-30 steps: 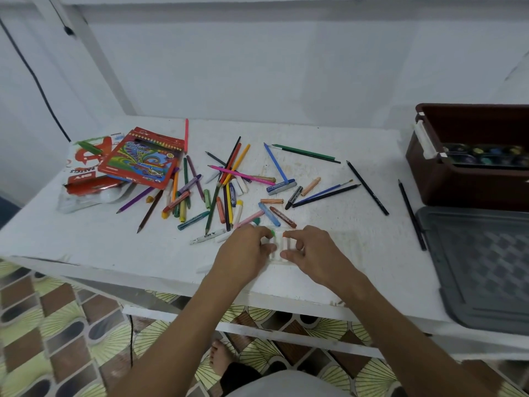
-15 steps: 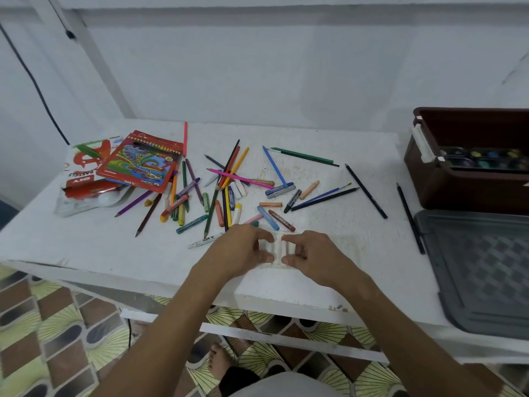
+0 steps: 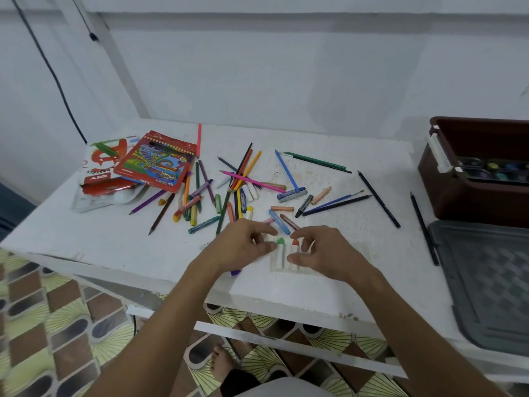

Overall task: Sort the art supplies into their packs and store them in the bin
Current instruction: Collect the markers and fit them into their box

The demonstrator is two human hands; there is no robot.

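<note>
Head view shows both hands at the near edge of the white counter (image 3: 114, 247), over a clear tray (image 3: 307, 271). Left hand (image 3: 243, 246) pinches the green-tipped crayon (image 3: 280, 250) in the tray; right hand (image 3: 323, 255) holds the orange-tipped crayon (image 3: 294, 249) beside it. Loose pencils (image 3: 243, 179) lie behind. Brown bin (image 3: 472, 196) stands at far right.

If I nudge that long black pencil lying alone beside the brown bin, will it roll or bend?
The black pencil looks thin and rigid, so it should stay straight. Lying flat on the bare table with nothing against it, it may roll sideways. Probably very light.
</note>
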